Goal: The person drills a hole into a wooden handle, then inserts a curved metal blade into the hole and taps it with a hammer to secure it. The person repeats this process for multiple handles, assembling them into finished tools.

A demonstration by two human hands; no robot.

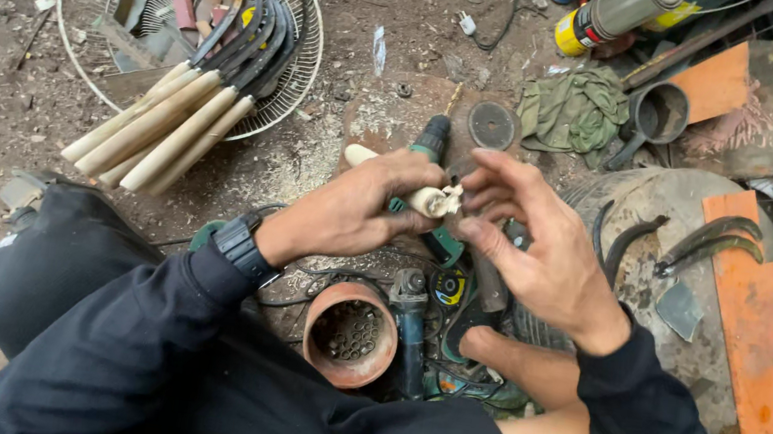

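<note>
- The left hand (358, 212) was clenched around a pale wooden handle (427, 198), its grip wrapped about the shaft so that one rounded end stuck out toward the ground on the far side and the frayed, splintered end pointed toward the other hand.
- The right hand (538, 249) was released — fingers spread and slightly curled, the fingertips (472, 201) just beside the handle's frayed end; whether they touched it could not be told.
- Both hands were held above a cluster of power tools on the ground: a green drill (433, 140) lay behind the handle, and a grinder-like tool (409, 317) lay below the hands amid dark cables.
- A black wristwatch (238, 244) sat on the left wrist, at the cuff of a dark sleeve.
- A clay-coloured round pot (351, 334) holding small dark pieces stood near the person's lap, just beside the grinder-like tool.
- A wire fan guard (296, 71) lay well apart to the upper left, serving as a basket — in it rested several sickles with pale wooden handles (174, 125) projecting over its rim.
- Bare curved sickle blades (704, 239) lay to the right, partly on an orange board (768, 357).
- A green cloth (573, 112), a dark abrasive disc (492, 125) and spray cans (613, 15) lay on the dirt floor beyond the hands.
</note>
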